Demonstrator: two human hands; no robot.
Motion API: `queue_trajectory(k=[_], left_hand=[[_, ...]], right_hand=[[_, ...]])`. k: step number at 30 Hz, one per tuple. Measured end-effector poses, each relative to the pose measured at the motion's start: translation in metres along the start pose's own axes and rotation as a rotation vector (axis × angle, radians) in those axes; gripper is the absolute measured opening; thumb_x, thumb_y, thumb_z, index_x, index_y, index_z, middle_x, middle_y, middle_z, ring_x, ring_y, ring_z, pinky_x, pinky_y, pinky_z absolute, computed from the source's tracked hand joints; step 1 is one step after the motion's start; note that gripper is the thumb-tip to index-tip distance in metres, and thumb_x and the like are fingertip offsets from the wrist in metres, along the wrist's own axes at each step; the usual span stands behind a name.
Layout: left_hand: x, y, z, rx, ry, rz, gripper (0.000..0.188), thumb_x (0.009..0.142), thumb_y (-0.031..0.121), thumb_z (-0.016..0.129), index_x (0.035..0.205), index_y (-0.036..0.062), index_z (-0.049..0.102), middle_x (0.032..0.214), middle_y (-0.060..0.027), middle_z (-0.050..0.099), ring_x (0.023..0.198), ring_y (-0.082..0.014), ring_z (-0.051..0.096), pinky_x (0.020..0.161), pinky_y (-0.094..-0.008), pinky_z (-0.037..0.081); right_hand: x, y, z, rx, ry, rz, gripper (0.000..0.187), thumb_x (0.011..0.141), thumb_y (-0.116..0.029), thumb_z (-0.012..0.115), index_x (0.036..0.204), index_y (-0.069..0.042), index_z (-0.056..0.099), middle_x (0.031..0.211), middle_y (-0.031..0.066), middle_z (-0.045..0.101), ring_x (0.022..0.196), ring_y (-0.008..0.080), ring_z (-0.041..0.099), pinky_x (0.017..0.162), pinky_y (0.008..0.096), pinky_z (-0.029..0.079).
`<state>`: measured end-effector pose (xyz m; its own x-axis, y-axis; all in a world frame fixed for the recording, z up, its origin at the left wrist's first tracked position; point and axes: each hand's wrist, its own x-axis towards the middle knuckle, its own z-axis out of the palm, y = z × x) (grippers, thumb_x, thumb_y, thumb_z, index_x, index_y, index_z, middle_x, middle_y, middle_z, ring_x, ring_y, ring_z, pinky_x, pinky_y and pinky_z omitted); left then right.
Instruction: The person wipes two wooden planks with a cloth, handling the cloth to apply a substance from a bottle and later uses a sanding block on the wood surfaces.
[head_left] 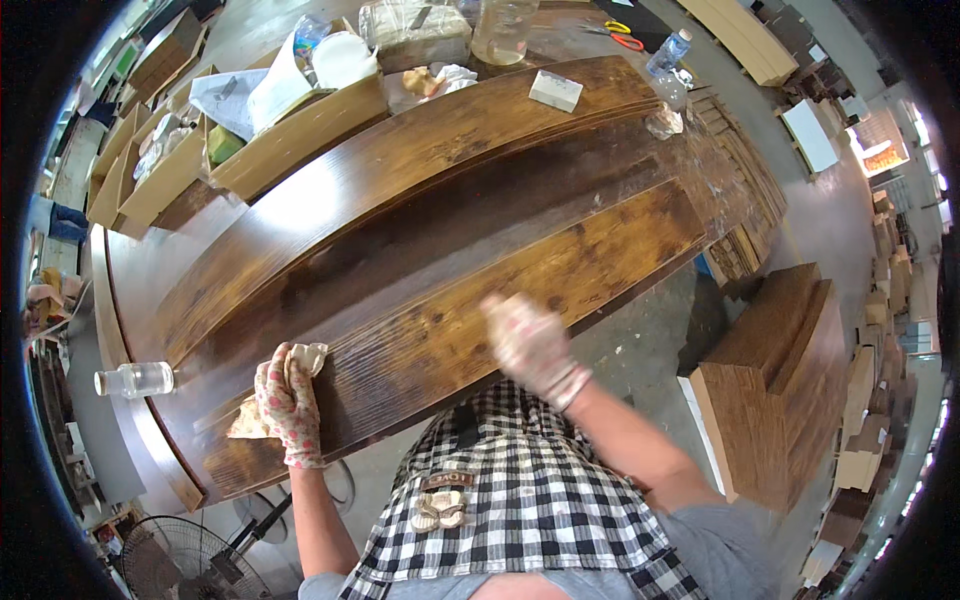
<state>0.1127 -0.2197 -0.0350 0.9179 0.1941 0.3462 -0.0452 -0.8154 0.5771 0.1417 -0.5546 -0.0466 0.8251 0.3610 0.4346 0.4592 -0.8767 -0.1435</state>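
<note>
A long brown wood-grain board [425, 325] lies slanted across the table in front of me. My left hand [288, 405], in a white glove with a pink pattern, is closed on a crumpled pale cloth [250, 420] at the board's left part. Bits of the cloth stick out on both sides of the fingers. Over the middle of the same board is my right hand [530, 345], gloved alike and smeared by motion. Its fingers are too blurred to show whether they hold anything. A second glossy board [330, 200] lies farther back, with a small white block [556, 91] on it.
A clear bottle [135, 380] lies at the table's left. Cardboard boxes [300, 135] with cloths and bags stand at the back left. Orange-handled scissors [627, 42] and a plastic bottle [669, 52] are at the far right. Brown panels [765, 390] are stacked right; a fan [190, 560] stands lower left.
</note>
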Motion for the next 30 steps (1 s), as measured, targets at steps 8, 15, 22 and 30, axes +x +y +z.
queue_trajectory(k=[8, 15, 22, 30], left_hand=[[-0.001, -0.009, -0.003, 0.04, 0.006, 0.076, 0.025, 0.088, 0.008, 0.058, 0.112, 0.0027, 0.063, 0.092, -0.0125, 0.06, 0.088, -0.0288, 0.058, 0.08, -0.0367, 0.046], [-0.002, -0.007, -0.002, 0.094, 0.036, 0.061, 0.024, 0.088, 0.012, 0.059, 0.11, 0.0058, 0.063, 0.094, -0.0127, 0.06, 0.089, -0.03, 0.058, 0.079, -0.0384, 0.045], [0.002, 0.001, 0.002, 0.066, 0.058, 0.022, 0.023, 0.088, 0.015, 0.06, 0.109, 0.0064, 0.064, 0.091, -0.0116, 0.06, 0.088, -0.0296, 0.057, 0.08, -0.038, 0.045], [0.002, -0.005, -0.002, -0.03, 0.061, 0.011, 0.021, 0.088, 0.015, 0.061, 0.106, 0.0069, 0.065, 0.091, -0.0116, 0.061, 0.087, -0.0281, 0.059, 0.078, -0.0365, 0.046]], right_hand=[[-0.016, -0.022, -0.015, -0.184, -0.152, 0.103, 0.027, 0.083, -0.013, 0.049, 0.106, -0.001, 0.059, 0.082, 0.0074, 0.056, 0.073, 0.013, 0.054, 0.046, 0.028, 0.048], [-0.01, 0.045, -0.014, -0.142, 0.017, 0.165, 0.015, 0.089, -0.011, 0.048, 0.099, -0.005, 0.058, 0.071, 0.0052, 0.05, 0.049, 0.0169, 0.049, 0.039, 0.0298, 0.041], [-0.006, -0.108, 0.008, 0.404, 0.047, -0.154, 0.015, 0.085, -0.008, 0.051, 0.095, -0.005, 0.061, 0.074, 0.0088, 0.059, 0.052, 0.015, 0.056, 0.041, 0.0285, 0.044], [-0.001, 0.03, -0.004, -0.05, 0.016, 0.236, 0.014, 0.087, -0.007, 0.052, 0.099, -0.005, 0.059, 0.078, 0.0061, 0.053, 0.058, 0.0176, 0.053, 0.048, 0.0308, 0.046]])
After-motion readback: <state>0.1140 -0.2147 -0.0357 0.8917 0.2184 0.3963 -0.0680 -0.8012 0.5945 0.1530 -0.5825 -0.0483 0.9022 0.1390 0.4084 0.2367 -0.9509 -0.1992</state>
